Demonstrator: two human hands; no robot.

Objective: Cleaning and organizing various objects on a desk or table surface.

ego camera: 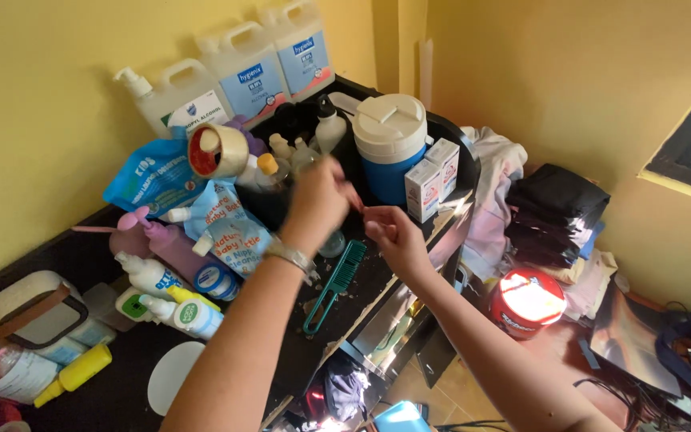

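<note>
Small reddish item pinched between 2 hands over crowded black counter

Above the black counter, beside the blue-and-white jug, the blurred left hand and right hand both close narrowly on a small reddish item; a slower, steadier grip would likely serve best. A teal comb lies below.

White cartons beside blue-white jug.

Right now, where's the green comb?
Head view: the green comb lies on the black countertop, just under the left hand, right of the bottles.
</note>
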